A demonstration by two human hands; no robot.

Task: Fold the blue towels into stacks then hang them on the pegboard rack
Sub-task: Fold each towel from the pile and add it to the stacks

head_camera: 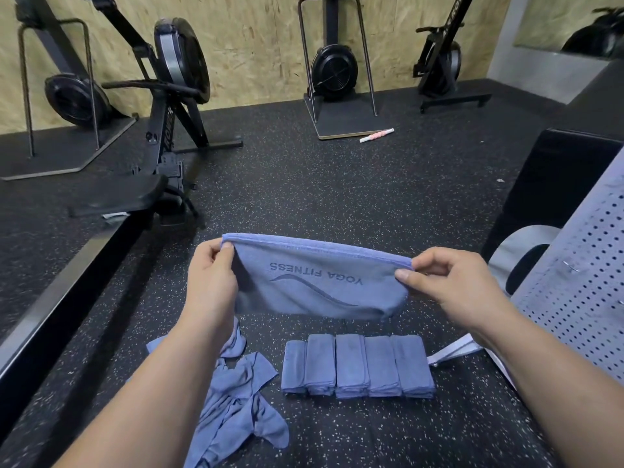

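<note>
Currently the left hand (211, 282) and right hand (449, 285) each pinch a top corner of a blue printed cloth towel (320, 292), hanging just beyond a row of folded blue towels (358, 366). A slipped corner could skew the fold or disturb that row.

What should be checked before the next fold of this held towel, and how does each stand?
1. Left hand pinches a top corner of the held towel: ok.
2. Right hand pinches the other top corner: ok.
3. Top edge stretched without sag: ok.
4. Folded towels lie in a tidy row: ok.
5. All folding done: not ok, loose towels lie unfolded.
6. Pegboard rack has free pegs: cannot tell.
</note>
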